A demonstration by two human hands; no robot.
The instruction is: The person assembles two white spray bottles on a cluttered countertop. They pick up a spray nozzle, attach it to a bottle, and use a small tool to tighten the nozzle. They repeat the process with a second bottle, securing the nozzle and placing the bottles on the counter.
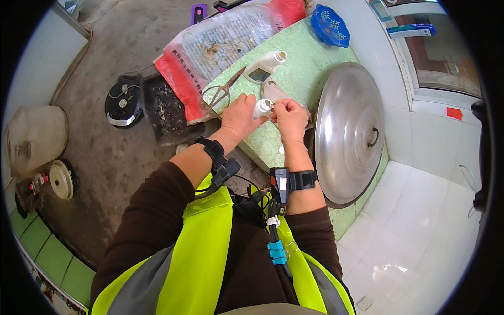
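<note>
My left hand (240, 118) is wrapped round a small white bottle (262, 108), whose mouth faces up toward me. Right at that mouth, my right hand (290, 119) pinches with thumb and fingers; what is between them is too small to make out. A second white bottle (265, 66) with a grey label lies tilted just beyond, also uncapped. Rusty scissors (227, 91) rest beside my left hand on the green worktop (299, 68). A pale cloth (270, 90) lies behind the bottle I hold, partly hidden by my right hand.
A large round metal lid (349, 136) leans at the right of the worktop. A blue patterned dish (330, 26) stands at the far corner. A red and white plastic sack (210, 50) drapes over the left edge. On the floor are a black pan (167, 107) and a round black appliance (123, 102).
</note>
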